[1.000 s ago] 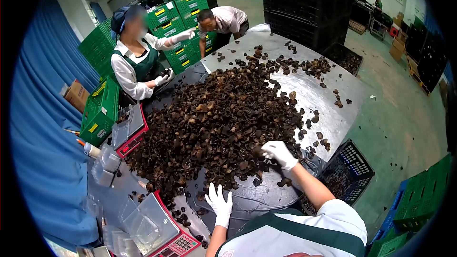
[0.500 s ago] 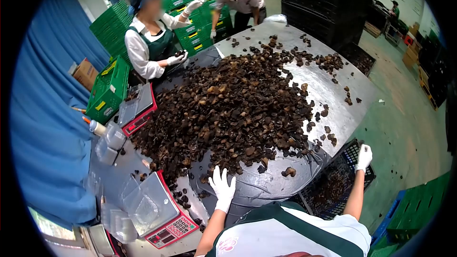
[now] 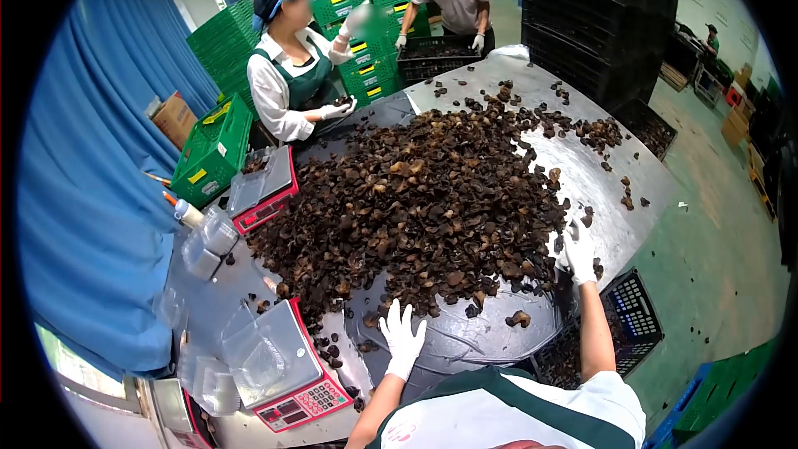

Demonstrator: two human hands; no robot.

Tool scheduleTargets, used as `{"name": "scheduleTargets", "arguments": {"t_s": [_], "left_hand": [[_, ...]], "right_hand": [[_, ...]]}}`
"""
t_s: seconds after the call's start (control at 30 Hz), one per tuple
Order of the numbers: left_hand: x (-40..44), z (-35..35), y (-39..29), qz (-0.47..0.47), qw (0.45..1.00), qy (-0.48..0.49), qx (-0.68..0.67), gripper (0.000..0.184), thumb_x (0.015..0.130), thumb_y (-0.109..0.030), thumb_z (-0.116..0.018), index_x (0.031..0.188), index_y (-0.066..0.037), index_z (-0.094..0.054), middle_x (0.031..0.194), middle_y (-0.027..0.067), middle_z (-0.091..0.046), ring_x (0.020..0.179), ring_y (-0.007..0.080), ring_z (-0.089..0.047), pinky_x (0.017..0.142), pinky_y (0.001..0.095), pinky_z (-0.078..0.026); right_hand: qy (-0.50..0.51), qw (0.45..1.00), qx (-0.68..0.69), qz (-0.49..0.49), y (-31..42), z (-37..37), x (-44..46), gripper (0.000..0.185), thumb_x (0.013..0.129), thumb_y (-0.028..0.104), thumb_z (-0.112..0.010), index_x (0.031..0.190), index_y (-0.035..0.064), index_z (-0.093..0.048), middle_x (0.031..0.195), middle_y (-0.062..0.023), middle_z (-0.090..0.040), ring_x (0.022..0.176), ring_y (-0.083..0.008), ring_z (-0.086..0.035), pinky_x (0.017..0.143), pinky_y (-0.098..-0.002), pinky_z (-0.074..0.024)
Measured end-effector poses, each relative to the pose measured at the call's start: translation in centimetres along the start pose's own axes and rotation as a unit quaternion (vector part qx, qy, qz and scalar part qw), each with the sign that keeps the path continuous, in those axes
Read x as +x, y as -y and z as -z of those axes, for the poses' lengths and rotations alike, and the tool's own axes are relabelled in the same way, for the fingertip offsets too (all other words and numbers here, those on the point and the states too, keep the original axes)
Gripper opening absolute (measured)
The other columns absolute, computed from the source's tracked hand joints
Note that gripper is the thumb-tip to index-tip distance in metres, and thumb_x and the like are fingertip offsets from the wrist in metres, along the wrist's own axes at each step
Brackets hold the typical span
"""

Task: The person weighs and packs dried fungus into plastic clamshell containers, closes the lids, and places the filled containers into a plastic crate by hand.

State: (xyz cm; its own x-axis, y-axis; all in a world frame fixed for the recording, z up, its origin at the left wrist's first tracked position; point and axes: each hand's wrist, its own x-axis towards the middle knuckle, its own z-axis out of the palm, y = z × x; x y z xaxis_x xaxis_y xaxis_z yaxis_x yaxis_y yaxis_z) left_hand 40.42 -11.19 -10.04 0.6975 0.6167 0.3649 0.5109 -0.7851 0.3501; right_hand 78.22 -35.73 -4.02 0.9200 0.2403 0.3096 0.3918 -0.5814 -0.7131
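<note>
A broad heap of dark brown, curled pieces that look like dried mushrooms (image 3: 416, 208) covers the middle of the metal table (image 3: 619, 229). My left hand (image 3: 402, 339), in a white glove, is open with fingers spread at the heap's near edge, above dark plastic sheeting (image 3: 465, 333). At the heap's right edge, my gloved right hand (image 3: 579, 254) reaches forward with its fingers stretched out beside several loose pieces. I see nothing held in it. Below my right forearm, a black crate (image 3: 638, 316) stands against the table's near right side, with small dark bits inside.
Red-edged scales (image 3: 303, 399) and clear plastic boxes (image 3: 208, 387) stand at left. A co-worker (image 3: 287, 75) holds some pieces across the table; another person (image 3: 453, 0) grips a black crate (image 3: 438, 51) at the back. Green crates (image 3: 366, 75) and black crates (image 3: 594, 25) are stacked behind.
My right hand has moved from the black crate's rim up to the heap's right edge, its fingers now stretched out. The person at the back has straightened, with both hands on a crate.
</note>
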Motion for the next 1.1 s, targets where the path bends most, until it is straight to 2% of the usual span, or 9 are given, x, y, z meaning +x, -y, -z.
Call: {"name": "scheduleTargets", "arguments": {"t_s": [0.07,0.13,0.27,0.3,0.6,0.77,0.97,1.07,1.1], "left_hand": [[0.0,0.1,-0.1,0.009,1.0,-0.003,0.0,0.055,0.08,-0.035,-0.066,0.127,-0.01,-0.051,0.144,0.016,-0.035,0.132,0.031,-0.033,0.109,0.0537,-0.019],[0.1,0.4,-0.2,0.008,1.0,0.008,0.01,0.054,0.08,-0.033,-0.067,0.127,-0.01,-0.051,0.144,0.0154,-0.036,0.132,0.0312,-0.034,0.109,0.0511,-0.02],[0.1,0.2,-0.2,0.009,1.0,0.005,0.012,0.055,0.08,-0.033,-0.068,0.126,-0.01,-0.051,0.143,0.0153,-0.037,0.131,0.0313,-0.035,0.109,0.0518,-0.02],[0.1,0.2,-0.2,0.004,1.0,0.001,0.013,0.055,0.079,-0.032,-0.068,0.126,-0.01,-0.051,0.143,0.0153,-0.037,0.131,0.0316,-0.035,0.109,0.0525,-0.02],[0.3,0.2,-0.2,0.015,1.0,0.003,-0.004,0.055,0.08,-0.031,-0.068,0.127,-0.009,-0.051,0.144,0.0151,-0.037,0.132,0.0303,-0.035,0.108,0.053,-0.021],[0.3,-0.1,0.0,0.022,1.0,0.01,-0.001,0.056,0.079,-0.033,-0.068,0.127,-0.01,-0.051,0.145,0.0146,-0.036,0.133,0.0297,-0.033,0.109,0.0527,-0.019],[0.4,0.0,-0.1,0.03,0.999,0.02,-0.009,0.056,0.078,-0.033,-0.068,0.127,-0.011,-0.052,0.144,0.0144,-0.036,0.133,0.0294,-0.034,0.109,0.0525,-0.019],[0.4,0.0,0.0,0.033,0.999,0.015,-0.007,0.056,0.078,-0.033,-0.068,0.127,-0.011,-0.052,0.144,0.0144,-0.036,0.133,0.0293,-0.034,0.109,0.0523,-0.019],[0.4,0.0,-0.1,0.035,0.999,0.015,-0.007,0.056,0.078,-0.033,-0.068,0.127,-0.011,-0.052,0.144,0.0144,-0.036,0.133,0.0293,-0.034,0.109,0.0523,-0.019]], "right_hand": [[0.038,0.998,0.054,-0.024,3.9,-1.1,0.4,0.044,0.084,0.015,-0.063,0.126,0.0077,-0.052,0.107,-0.0155,-0.065,0.089,-0.0268,-0.065,0.08,-0.034,-0.0516],[0.023,0.999,0.014,0.038,4.4,-4.3,1.3,0.044,0.084,0.016,-0.063,0.126,0.0088,-0.053,0.108,-0.0171,-0.065,0.091,-0.0285,-0.064,0.081,-0.0364,-0.0508],[0.087,0.994,-0.05,0.044,9.9,-6.5,0.2,0.046,0.084,0.027,-0.064,0.124,0.008,-0.054,0.116,-0.0169,-0.06,0.108,-0.0348,-0.054,0.095,-0.0401,-0.042],[0.061,0.993,-0.019,0.102,7.9,-9.3,0.5,0.046,0.083,0.028,-0.065,0.123,0.0075,-0.055,0.118,-0.0167,-0.059,0.109,-0.0344,-0.054,0.095,-0.0405,-0.0417],[0.061,0.979,-0.037,0.191,13.6,-14.0,1.9,0.056,0.079,0.036,-0.069,0.125,0.0073,-0.054,0.132,-0.0224,-0.049,0.118,-0.0374,-0.048,0.099,-0.043,-0.0395],[0.082,0.975,-0.082,0.191,16.0,-16.0,6.0,0.066,0.078,0.045,-0.068,0.129,0.0072,-0.051,0.138,-0.0228,-0.042,0.121,-0.0377,-0.045,0.101,-0.0441,-0.0386],[0.156,0.975,-0.128,0.092,19.3,-19.6,10.3,0.083,0.077,0.063,-0.061,0.138,0.0105,-0.041,0.146,-0.022,-0.029,0.13,-0.0379,-0.036,0.103,-0.0478,-0.0354],[0.235,0.964,-0.104,0.065,21.4,-21.5,8.5,0.084,0.076,0.063,-0.061,0.138,0.0109,-0.041,0.148,-0.0209,-0.027,0.132,-0.0381,-0.032,0.103,-0.0514,-0.0332],[0.2,0.965,-0.139,0.096,21.3,-22.9,6.8,0.083,0.076,0.061,-0.062,0.138,0.0113,-0.042,0.146,-0.02,-0.029,0.132,-0.038,-0.031,0.101,-0.0546,-0.0339]]}}
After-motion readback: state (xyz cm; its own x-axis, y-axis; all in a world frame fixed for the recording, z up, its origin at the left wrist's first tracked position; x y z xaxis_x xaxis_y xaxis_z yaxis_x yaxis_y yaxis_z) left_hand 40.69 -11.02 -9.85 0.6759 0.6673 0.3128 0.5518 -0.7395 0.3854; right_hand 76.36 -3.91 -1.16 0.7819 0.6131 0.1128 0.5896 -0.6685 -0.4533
